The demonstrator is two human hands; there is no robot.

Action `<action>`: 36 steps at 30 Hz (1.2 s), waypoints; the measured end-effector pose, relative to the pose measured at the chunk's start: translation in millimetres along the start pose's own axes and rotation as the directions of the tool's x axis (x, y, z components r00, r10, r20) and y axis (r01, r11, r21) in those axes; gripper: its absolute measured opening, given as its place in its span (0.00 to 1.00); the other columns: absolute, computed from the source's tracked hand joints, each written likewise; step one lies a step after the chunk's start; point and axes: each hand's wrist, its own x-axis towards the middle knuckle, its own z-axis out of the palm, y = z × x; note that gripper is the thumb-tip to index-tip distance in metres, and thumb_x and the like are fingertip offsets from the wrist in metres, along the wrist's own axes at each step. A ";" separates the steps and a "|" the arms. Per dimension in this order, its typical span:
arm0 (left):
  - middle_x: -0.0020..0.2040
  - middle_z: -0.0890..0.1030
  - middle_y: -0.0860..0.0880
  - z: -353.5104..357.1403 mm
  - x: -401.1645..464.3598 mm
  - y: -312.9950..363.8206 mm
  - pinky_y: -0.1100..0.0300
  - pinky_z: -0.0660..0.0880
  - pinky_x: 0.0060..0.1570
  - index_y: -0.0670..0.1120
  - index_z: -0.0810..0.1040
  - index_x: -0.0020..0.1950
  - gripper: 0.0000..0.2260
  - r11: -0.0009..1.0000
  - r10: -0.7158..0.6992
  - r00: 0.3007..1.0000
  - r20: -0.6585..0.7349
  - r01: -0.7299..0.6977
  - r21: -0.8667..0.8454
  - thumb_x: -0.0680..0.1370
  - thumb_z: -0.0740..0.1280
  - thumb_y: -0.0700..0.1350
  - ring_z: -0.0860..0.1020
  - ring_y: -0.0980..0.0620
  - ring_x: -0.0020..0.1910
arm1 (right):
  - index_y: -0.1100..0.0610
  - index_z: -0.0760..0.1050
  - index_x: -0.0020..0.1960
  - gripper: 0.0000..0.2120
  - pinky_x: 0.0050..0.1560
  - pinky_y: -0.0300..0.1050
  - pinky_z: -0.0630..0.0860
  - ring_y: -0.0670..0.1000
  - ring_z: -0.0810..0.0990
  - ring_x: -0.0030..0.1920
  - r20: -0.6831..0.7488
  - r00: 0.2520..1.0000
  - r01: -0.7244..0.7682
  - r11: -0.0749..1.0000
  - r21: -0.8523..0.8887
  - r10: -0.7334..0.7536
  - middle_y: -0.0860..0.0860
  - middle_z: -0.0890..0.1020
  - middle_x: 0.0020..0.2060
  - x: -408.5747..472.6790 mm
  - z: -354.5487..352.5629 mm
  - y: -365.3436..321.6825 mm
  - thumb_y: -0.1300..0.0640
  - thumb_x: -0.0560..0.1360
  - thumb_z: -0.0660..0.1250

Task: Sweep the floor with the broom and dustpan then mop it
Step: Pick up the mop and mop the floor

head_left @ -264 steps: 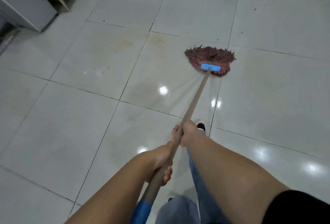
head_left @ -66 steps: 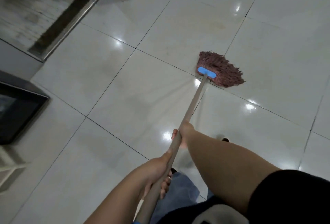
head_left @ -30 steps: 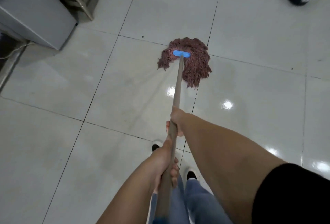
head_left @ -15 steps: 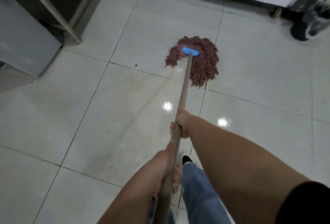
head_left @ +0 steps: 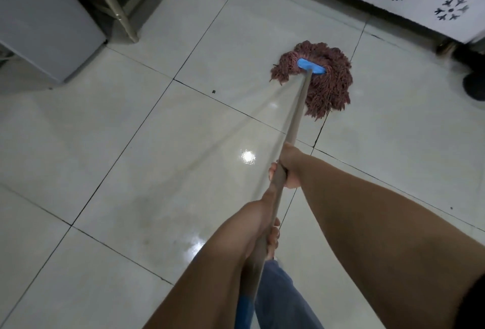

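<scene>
Gleaming under lamp glints, the pale tiled floor (head_left: 110, 160) bears the mop (head_left: 319, 79), both hands (head_left: 287, 168) wrapped round its handle.

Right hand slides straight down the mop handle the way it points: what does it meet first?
Bare handle ahead of the right hand, then the blue clamp on the mop head. Nothing else appears to lie in that line.

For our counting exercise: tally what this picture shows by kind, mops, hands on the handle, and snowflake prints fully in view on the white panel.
Mops: 1, the mop
Hands: 2, left hand, right hand
Snowflake prints: 3, on the white panel
Total: 6
</scene>
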 end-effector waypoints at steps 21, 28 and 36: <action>0.19 0.65 0.49 -289.1 -139.2 -374.1 0.68 0.59 0.22 0.43 0.68 0.33 0.29 0.992 -0.118 0.987 -0.107 0.121 0.022 0.74 0.53 0.68 0.62 0.53 0.16 | 0.54 0.67 0.58 0.20 0.21 0.36 0.69 0.49 0.68 0.17 0.101 0.994 -0.039 0.999 -0.019 0.041 0.54 0.69 0.26 -118.2 282.8 390.2 0.42 0.81 0.47; 0.25 0.66 0.49 -295.0 -183.9 -470.0 0.67 0.59 0.22 0.45 0.68 0.33 0.29 0.990 -0.110 0.983 -0.149 0.121 0.068 0.74 0.50 0.70 0.63 0.53 0.19 | 0.58 0.66 0.65 0.24 0.18 0.35 0.70 0.48 0.68 0.14 0.046 0.996 -0.079 0.997 -0.009 0.079 0.55 0.70 0.29 -164.0 297.8 487.3 0.40 0.81 0.49; 0.57 0.78 0.32 -261.0 -183.3 -592.1 0.47 0.74 0.55 0.37 0.78 0.51 0.25 0.986 -0.085 0.975 -0.207 0.111 0.121 0.80 0.55 0.59 0.77 0.35 0.57 | 0.58 0.66 0.60 0.21 0.19 0.35 0.70 0.49 0.67 0.14 0.060 0.997 -0.040 0.999 -0.008 0.040 0.54 0.69 0.23 -187.5 267.7 608.6 0.41 0.80 0.49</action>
